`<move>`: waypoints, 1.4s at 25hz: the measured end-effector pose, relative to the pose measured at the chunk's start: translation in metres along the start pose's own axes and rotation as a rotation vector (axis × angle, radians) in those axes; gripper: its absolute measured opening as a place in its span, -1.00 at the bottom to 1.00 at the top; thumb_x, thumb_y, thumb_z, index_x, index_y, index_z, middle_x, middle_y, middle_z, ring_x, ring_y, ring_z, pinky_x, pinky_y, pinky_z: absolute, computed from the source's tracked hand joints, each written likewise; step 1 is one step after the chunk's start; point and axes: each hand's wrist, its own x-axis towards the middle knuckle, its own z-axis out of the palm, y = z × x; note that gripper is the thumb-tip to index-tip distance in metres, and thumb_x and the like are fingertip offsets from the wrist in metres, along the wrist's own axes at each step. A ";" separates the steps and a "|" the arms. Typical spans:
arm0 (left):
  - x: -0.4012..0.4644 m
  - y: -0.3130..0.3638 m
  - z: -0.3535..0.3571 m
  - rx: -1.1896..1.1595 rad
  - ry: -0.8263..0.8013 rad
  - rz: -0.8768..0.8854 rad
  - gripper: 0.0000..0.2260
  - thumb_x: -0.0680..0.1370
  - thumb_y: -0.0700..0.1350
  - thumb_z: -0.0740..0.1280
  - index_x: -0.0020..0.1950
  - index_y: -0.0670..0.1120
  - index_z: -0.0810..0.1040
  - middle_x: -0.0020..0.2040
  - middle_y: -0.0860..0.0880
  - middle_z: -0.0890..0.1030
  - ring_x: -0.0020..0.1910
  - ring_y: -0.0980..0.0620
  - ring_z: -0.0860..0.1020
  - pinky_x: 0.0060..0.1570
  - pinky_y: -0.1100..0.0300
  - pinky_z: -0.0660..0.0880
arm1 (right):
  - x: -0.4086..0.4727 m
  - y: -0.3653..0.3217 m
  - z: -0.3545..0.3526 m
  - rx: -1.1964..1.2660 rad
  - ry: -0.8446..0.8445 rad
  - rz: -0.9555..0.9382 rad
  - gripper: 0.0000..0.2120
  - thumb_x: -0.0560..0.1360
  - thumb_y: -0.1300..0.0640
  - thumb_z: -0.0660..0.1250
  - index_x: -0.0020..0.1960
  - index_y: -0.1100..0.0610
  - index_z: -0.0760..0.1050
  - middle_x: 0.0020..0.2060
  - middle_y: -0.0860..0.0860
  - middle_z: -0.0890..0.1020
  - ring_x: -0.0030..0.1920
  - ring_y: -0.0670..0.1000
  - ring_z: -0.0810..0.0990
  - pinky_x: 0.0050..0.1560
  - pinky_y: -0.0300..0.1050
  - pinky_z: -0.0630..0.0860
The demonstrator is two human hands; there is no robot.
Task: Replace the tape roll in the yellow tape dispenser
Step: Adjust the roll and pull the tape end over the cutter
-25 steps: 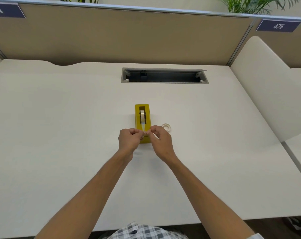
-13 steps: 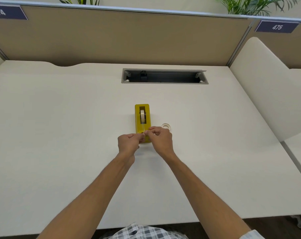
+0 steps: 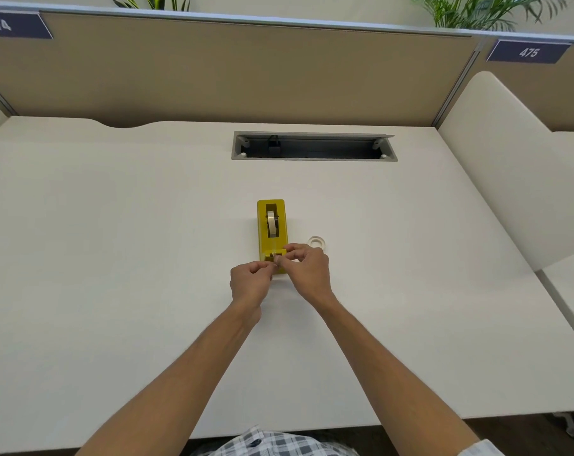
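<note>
Observed: a yellow tape dispenser [image 3: 272,236] stands on the white worktop [image 3: 114,258] near its middle, long axis running from 12 to 6 o'clock. A tape roll [image 3: 272,222] sits upright in the dispenser's well, and a strip of tape runs from it toward the cutter end at 6 o'clock.

Left hand [image 3: 250,284]: positioned just at 7 o'clock of the dispenser's cutter end. Its grip is closed, thumb and forefinger pinched together at the tape end by the cutter. The pinch appears to hold the tape end, but the strip is too fine to confirm.

Right hand [image 3: 307,269]: positioned at 5 o'clock of the dispenser, touching its near end. Its grip is likewise closed, fingertips [image 3: 287,249] pinched over the cutter area; contact with the tape itself cannot be confirmed.

A second, clear ring, seemingly a spent tape core [image 3: 317,242], lies flat on the worktop at 3 o'clock of the dispenser, just beside the right hand and apart from the dispenser.

A grey cable slot [image 3: 313,147] is recessed in the worktop at 12 o'clock, well apart from the dispenser. Beyond it stands a tan partition [image 3: 233,74] with number plates 474 [image 3: 12,25] and 475 [image 3: 527,52].
</note>
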 end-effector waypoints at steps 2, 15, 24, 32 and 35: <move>0.003 -0.003 0.000 0.009 -0.012 -0.012 -0.88 0.47 -0.08 0.46 -0.27 0.05 0.63 -0.16 0.07 0.64 -0.01 -0.02 0.58 -0.08 0.09 0.46 | 0.000 0.002 0.001 -0.006 0.004 -0.011 -0.86 0.41 0.11 0.49 -0.13 0.19 0.72 0.06 0.01 0.67 0.08 -0.06 0.60 0.09 -0.11 0.52; 0.007 -0.014 0.001 0.436 0.111 0.241 -0.72 0.51 0.14 0.36 -0.03 -0.05 0.70 -0.13 0.00 0.69 -0.21 0.02 0.58 -0.26 0.17 0.44 | 0.005 0.012 -0.012 -0.279 -0.062 -0.349 -0.66 0.44 0.05 0.48 0.17 0.09 0.51 -0.03 -0.03 0.66 -0.02 -0.03 0.65 -0.08 -0.10 0.62; 0.002 -0.021 -0.007 0.904 0.181 0.855 -0.80 0.53 0.01 0.36 -0.18 -0.09 0.64 -0.32 0.00 0.63 -0.43 0.04 0.50 -0.45 0.29 0.34 | 0.009 0.014 -0.017 -0.591 -0.126 -0.559 -0.67 0.55 0.02 0.35 0.25 0.16 0.54 0.15 0.04 0.65 0.00 0.07 0.65 -0.05 0.00 0.61; 0.015 -0.020 -0.011 1.029 0.147 1.085 -0.82 0.47 -0.03 0.45 -0.25 -0.11 0.63 -0.36 -0.02 0.64 -0.51 0.00 0.52 -0.48 0.24 0.40 | 0.014 0.016 -0.018 -0.629 -0.137 -0.629 -0.68 0.52 0.03 0.39 0.21 0.17 0.55 0.12 0.07 0.66 -0.04 0.09 0.66 -0.11 -0.02 0.63; 0.016 -0.021 -0.014 1.003 0.040 1.064 -0.81 0.52 -0.01 0.38 -0.17 -0.10 0.66 -0.26 0.00 0.67 -0.41 0.00 0.58 -0.40 0.14 0.55 | 0.013 0.019 -0.019 -0.638 -0.137 -0.644 -0.68 0.51 0.04 0.40 0.21 0.16 0.54 0.12 0.06 0.66 -0.06 0.09 0.67 -0.12 -0.02 0.64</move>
